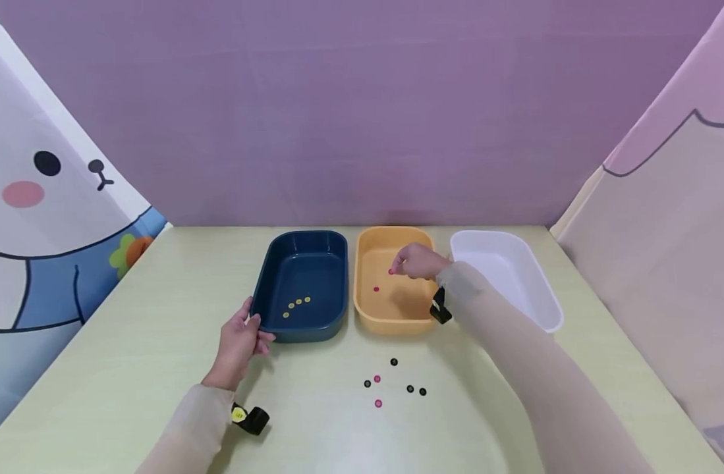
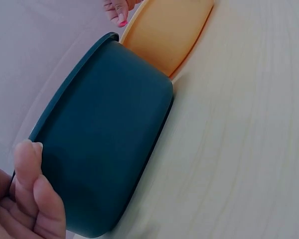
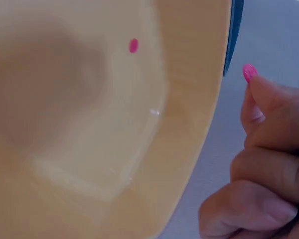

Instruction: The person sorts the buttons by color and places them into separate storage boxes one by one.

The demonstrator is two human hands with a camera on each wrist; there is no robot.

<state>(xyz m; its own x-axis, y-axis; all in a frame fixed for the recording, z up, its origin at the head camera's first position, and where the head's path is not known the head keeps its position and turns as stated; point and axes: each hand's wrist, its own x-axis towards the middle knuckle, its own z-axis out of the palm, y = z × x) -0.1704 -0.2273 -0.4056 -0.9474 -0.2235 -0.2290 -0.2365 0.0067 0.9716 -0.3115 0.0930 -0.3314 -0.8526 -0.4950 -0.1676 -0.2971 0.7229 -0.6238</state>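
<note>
My right hand (image 1: 421, 261) is over the yellow-orange tray (image 1: 397, 326), pinching a small pink button (image 3: 249, 72) between thumb and fingertip. Another pink button (image 1: 376, 289) lies on that tray's floor. At the near left corner of the dark blue tray (image 1: 305, 334), my left hand (image 1: 236, 345) holds the rim, thumb on top and fingers around the outer wall. Inside the blue tray, several yellow buttons (image 1: 299, 301) form a slanting row. On the table in front of the trays lie several black buttons (image 1: 410, 389) and two pink buttons (image 1: 378, 403).
A white tray (image 1: 551, 296) stands to the right of the yellow-orange one, partly behind my right forearm. All three trays sit side by side on a pale wooden table (image 1: 314, 421). A purple cloth (image 1: 362, 118) hangs behind, with printed cloths at both sides.
</note>
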